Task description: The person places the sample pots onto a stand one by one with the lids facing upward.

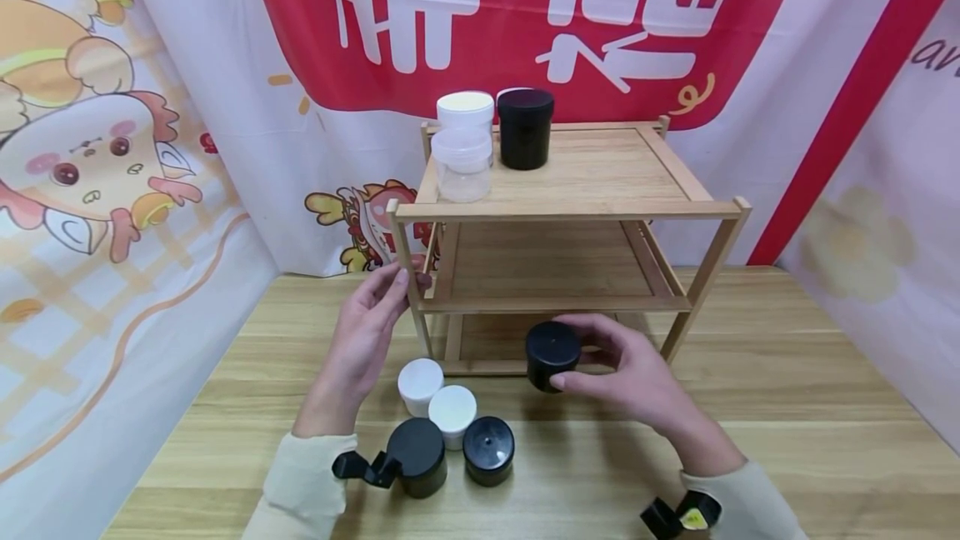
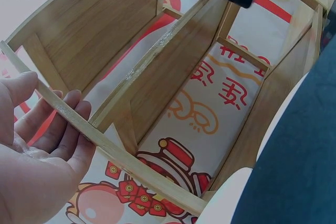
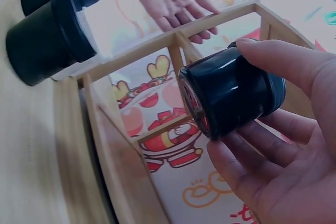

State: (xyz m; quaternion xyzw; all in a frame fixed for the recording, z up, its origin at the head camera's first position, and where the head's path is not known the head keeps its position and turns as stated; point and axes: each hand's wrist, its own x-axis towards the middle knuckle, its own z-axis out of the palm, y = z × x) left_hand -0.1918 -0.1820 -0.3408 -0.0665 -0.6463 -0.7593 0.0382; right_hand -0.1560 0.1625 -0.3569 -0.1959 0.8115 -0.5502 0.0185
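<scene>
My right hand (image 1: 626,365) pinches a small black lidded jar (image 1: 552,355) between thumb and fingers, in front of the lower part of a three-tier wooden shelf (image 1: 570,305). In the right wrist view the jar (image 3: 231,93) lies tilted on its side, its round base facing left. At the shelf's left front post, my left hand (image 1: 367,327) holds on, thumb on one side and fingers behind; the left wrist view shows the fingers (image 2: 68,124) passing round the post (image 2: 94,132).
Two white-lidded jars (image 1: 421,386) (image 1: 453,415) and two black jars (image 1: 417,457) (image 1: 489,450) stand grouped on the wooden table (image 1: 787,407). On the top tier are a clear jar (image 1: 461,169), white jars (image 1: 465,109) and a taller black jar (image 1: 526,130). A printed cloth (image 1: 225,65) hangs behind.
</scene>
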